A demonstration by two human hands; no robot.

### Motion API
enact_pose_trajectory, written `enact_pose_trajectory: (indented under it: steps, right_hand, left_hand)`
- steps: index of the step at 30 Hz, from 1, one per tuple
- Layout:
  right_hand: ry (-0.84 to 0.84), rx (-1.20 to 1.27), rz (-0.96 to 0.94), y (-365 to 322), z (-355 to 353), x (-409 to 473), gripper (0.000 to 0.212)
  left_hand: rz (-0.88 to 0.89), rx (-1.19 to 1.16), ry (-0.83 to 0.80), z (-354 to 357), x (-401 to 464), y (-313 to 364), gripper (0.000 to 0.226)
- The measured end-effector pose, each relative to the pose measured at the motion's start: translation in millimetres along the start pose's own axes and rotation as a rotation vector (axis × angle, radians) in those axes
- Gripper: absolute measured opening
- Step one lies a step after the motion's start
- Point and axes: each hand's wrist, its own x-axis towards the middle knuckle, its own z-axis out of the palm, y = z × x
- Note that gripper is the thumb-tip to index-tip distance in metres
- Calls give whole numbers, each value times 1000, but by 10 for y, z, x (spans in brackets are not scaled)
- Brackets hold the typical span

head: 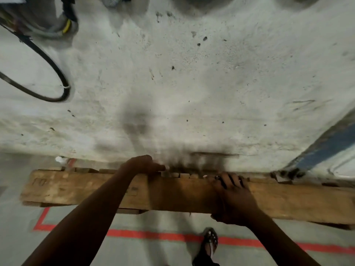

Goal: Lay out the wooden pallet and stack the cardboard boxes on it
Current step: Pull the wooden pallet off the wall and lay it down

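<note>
The wooden pallet (182,194) stands on edge across the lower middle of the frame, its top rail running from the left side to the right edge, leaning against or just in front of a stained white wall (192,73) that fills the upper part of the view. Both hands are on that top rail, which suggests the pallet is being steadied or pulled away from the wall so that it can be tipped flat.

The left hand (144,165), at the centre of the frame, hooks over the far edge of the rail with its fingers curled round the wood. The right hand (232,196), just to the right of it, lies across the rail's top face with fingers spread over the far edge and the thumb seemingly wrapped under the near edge, so it too grips the board.

Below the pallet, red tape (153,235) marks a rectangle on the grey floor (96,246), probably the spot meant for the pallet. A sandalled foot (210,240) stands on the line at the bottom centre. A black cable (57,70) loops at the upper left. No cardboard boxes are in view, so stacking has not begun.
</note>
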Motion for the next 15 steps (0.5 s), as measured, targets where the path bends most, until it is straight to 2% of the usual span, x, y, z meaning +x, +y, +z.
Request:
enact_pose_trajectory:
  steps: [2,3,4,6,9,10,15]
  right_hand:
    - [-7,-26,26,-170,90,-254,124]
    - [-10,-28,36,-236,129,-376,122]
    - [-15,-27,44,-313,169,-520,120]
    - [-41,-27,67,-459,306,-802,119]
    - [-147,-43,101,-680,551,-1211,124]
    - [-155,-53,103,-748,639,-1327,126]
    - [-172,15,120,-1005,1012,-1860,136]
  left_hand:
    - [38,-23,-153,141,-219,-13,56]
    - [35,-75,-195,243,-265,-25,44]
    - [16,-129,-213,350,-384,-34,44]
    - [-11,-132,-227,615,-454,-133,60]
    - [-103,-107,-338,1089,-563,-322,80]
    - [-122,-106,-317,1238,-666,-368,84]
    - [-152,-95,-65,2008,-926,-682,81]
